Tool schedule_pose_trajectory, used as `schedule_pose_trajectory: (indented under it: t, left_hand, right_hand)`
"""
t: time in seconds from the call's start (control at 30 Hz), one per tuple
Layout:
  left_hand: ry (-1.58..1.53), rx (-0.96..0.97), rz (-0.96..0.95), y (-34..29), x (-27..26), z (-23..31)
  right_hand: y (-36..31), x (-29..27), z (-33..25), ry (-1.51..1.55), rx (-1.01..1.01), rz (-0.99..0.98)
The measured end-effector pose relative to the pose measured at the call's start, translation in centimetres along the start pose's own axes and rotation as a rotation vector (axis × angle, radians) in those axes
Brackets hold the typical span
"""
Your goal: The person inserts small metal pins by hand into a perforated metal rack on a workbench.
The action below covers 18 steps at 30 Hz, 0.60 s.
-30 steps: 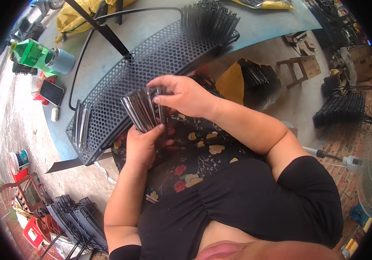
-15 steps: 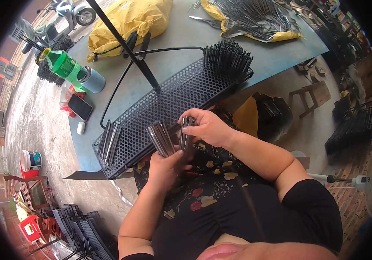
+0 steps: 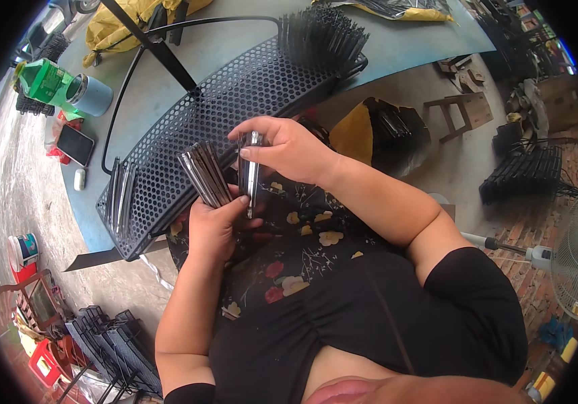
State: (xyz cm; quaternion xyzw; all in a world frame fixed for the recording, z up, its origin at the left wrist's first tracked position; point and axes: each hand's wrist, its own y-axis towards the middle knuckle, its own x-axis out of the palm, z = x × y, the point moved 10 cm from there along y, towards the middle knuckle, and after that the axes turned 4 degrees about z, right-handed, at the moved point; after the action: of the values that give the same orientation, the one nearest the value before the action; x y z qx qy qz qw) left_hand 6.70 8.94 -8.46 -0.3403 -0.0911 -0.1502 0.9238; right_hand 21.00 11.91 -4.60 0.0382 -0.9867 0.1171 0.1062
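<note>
My left hand (image 3: 209, 227) is closed around a thick bundle of dark metal strips (image 3: 205, 174), which fan out a little at the top. My right hand (image 3: 292, 149) grips a thinner bundle of shiny dark strips (image 3: 251, 176) near its upper end, thumb in front. Its lower end reaches down by my left fingers; whether they touch it I cannot tell. Beyond both hands lies a black perforated metal rack (image 3: 225, 91) with a bar frame. Several loose strips (image 3: 122, 198) rest on its left end, and a dense cluster of black strips (image 3: 323, 40) stands at its right end.
On the blue-grey table (image 3: 410, 40) are a blue cup (image 3: 89, 94), a green bottle (image 3: 41, 81), a phone (image 3: 75, 145) and a white case (image 3: 79, 179). Yellow sacking (image 3: 353, 131) with strips lies below the table edge. A fan (image 3: 572, 256) stands at right.
The view has shifted, so the table and rack sit further left and higher. Both hands still hold their bundles; the right-hand bundle now shows more of its length.
</note>
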Motion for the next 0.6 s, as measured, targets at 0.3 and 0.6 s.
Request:
schedule_pose_trajectory:
  t: [0.3,0.6]
  left_hand:
    - [0.020,-0.005,-0.031,-0.6,-0.3,0.0]
    - [-0.313,-0.166,-0.160,-0.1,-1.2,-1.3]
  right_hand:
    - [0.0,-4.9,-4.5,0.266,-0.217,0.101]
    - [-5.6,-16.1,-13.7,-0.703,-0.956,0.919]
